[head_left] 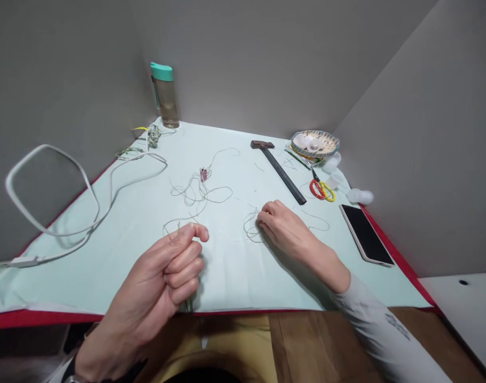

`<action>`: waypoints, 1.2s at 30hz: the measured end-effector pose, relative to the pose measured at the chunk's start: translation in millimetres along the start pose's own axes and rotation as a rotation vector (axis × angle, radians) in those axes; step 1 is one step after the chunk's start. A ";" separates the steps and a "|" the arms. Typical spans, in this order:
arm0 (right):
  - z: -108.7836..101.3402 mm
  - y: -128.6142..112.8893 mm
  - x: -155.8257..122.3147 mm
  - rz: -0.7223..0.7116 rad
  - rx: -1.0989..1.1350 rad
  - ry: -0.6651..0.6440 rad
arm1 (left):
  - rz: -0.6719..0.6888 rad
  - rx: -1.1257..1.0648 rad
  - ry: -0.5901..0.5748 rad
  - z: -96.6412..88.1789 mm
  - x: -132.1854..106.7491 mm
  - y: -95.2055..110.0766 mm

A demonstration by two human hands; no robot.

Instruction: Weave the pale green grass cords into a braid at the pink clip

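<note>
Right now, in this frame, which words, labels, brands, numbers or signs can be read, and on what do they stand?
No readable text.
Dark marking on the right sleeve: too blurred to read.
Phone: dark screen, no text seen.
Bottle: no text seen.

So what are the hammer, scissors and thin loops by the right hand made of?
Hammer: dull brown head, probably metal; dark handle, material unclear. Scissors: smooth red and yellow handles, likely plastic. Loops: dull strands, cord or wire; too fine to tell.
</note>
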State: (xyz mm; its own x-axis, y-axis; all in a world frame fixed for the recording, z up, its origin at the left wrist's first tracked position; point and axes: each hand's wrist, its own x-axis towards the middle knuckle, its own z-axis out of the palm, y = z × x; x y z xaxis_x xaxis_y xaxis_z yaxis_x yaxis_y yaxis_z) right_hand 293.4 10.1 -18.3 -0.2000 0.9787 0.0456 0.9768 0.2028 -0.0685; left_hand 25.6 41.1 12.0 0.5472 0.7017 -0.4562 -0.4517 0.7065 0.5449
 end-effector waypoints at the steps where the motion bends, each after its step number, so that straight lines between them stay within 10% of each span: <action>1: 2.2 5.1 5.8 0.000 0.002 -0.023 | -0.006 -0.002 -0.005 -1.8 1.2 -0.4; 12: -68.8 46.2 24.1 0.109 0.398 0.131 | -0.017 -0.031 0.031 -5.7 7.7 3.0; 21: -17.9 15.8 22.4 -0.055 0.206 0.001 | -0.027 -0.013 -0.024 -8.4 6.7 0.5; 29: -97.8 45.6 28.5 0.047 0.630 0.413 | -0.034 0.004 -0.003 -0.4 6.5 -1.0; 36: -141.3 1.7 16.2 0.037 0.949 0.476 | 0.013 0.052 -0.028 9.4 8.0 1.4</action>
State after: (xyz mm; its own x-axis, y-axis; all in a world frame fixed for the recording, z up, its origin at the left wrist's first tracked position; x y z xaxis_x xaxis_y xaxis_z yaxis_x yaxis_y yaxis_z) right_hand 302.6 22.0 123.1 0.0799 0.9137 0.3985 0.4807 0.3149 -0.8184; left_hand 36.0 46.8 15.8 0.5614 0.7072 -0.4297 -0.4215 0.6912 0.5869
